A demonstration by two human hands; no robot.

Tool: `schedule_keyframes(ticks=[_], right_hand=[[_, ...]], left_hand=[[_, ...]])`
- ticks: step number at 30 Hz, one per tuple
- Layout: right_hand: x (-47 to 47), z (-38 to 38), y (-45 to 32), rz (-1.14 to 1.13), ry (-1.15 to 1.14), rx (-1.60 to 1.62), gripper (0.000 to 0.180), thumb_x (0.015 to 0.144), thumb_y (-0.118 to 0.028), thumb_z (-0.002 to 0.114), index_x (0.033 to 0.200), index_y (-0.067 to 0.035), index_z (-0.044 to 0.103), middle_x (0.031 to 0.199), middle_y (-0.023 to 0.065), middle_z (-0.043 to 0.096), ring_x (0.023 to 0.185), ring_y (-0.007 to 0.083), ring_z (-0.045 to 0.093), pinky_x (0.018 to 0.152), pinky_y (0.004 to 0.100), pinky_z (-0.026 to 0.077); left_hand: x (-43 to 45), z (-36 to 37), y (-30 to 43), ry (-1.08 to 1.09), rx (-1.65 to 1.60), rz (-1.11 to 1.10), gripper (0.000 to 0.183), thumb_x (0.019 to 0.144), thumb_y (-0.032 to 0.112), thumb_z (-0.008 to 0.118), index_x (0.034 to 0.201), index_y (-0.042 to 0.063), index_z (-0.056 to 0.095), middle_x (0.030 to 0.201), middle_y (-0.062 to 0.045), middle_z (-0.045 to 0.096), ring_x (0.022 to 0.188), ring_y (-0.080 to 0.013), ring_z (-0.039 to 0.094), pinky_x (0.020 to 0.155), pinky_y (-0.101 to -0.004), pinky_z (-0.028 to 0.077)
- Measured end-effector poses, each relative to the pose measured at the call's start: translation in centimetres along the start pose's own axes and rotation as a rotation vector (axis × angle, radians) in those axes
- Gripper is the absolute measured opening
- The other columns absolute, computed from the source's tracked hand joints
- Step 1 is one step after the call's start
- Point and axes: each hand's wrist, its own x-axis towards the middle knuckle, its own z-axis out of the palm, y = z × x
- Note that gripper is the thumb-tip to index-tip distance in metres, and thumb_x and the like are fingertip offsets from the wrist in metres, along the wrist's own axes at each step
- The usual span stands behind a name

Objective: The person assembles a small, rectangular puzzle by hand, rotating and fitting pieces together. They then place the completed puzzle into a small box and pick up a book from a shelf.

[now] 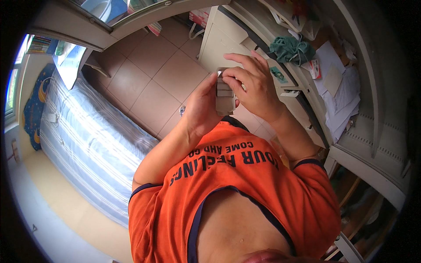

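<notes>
My left hand (pixel 204 110) holds a small, pale open box (pixel 225 103) in front of my orange shirt, its thumb along the box's left side. Inside the upper part of the box, greyish flat pieces lie in a row; what they are I cannot tell. From the right, my right hand (pixel 251 82) reaches to the box's upper end, thumb and index finger close together at its rim. Whether those fingertips pinch anything is too small to tell. The other fingers of this hand are raised and spread.
A bed with a striped cover (pixel 98 131) stands at the left. At the right, a white cabinet (pixel 227 36) adjoins a surface with a green cloth (pixel 292 50), a small red-and-white box (pixel 315 69) and loose papers (pixel 342 95). Tiled floor (pixel 154 88) shows beyond my hands.
</notes>
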Motion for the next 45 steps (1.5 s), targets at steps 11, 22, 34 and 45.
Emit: schedule_keyframes(ticks=[11,22,34,45], right_hand=[[-0.6,-1.0,-0.1,0.038,-0.225,0.159,0.035,0.079,-0.025,0.073,0.106,-0.009,0.058,0.129,0.0059,0.05,0.113,0.0203,0.054,0.111,0.0488,0.025],[-0.7,-0.4,-0.3,0.053,-0.16,0.078,0.045,0.073,-0.023,0.077,0.113,-0.011,0.059,0.129,0.0028,0.049,0.113,0.0176,0.053,0.11,0.0495,0.024],[-2.2,0.3,2.7,0.327,0.162,0.5,0.046,0.086,-0.031,0.069,0.122,-0.005,0.055,0.114,0.0105,0.063,0.104,0.0228,0.061,0.098,0.0375,0.041],[-6.9,11.2,15.5,1.384,0.872,1.895,0.018,0.088,-0.004,0.058,0.106,-0.009,0.058,0.103,0.0058,0.064,0.097,0.0168,0.061,0.091,0.037,0.045]], left_hand=[[0.0,0.2,0.2,0.063,0.018,-0.05,0.035,0.103,0.038,0.033,0.115,0.011,0.05,0.103,-0.007,0.06,0.09,-0.0203,0.059,0.081,-0.0362,0.05],[0.5,-0.7,-0.3,-0.05,-0.052,-0.003,0.036,0.102,0.041,0.036,0.122,0.014,0.05,0.112,-0.002,0.058,0.103,-0.0169,0.057,0.086,-0.0357,0.047],[1.0,-1.8,0.3,-0.259,-0.197,0.034,0.04,0.102,0.035,0.038,0.135,0.013,0.043,0.112,-0.01,0.059,0.1,-0.0223,0.058,0.087,-0.038,0.049],[-0.8,-3.4,2.7,-0.168,-0.243,0.132,0.038,0.102,0.032,0.039,0.135,0.013,0.045,0.115,-0.012,0.055,0.099,-0.0236,0.056,0.088,-0.0398,0.048]])
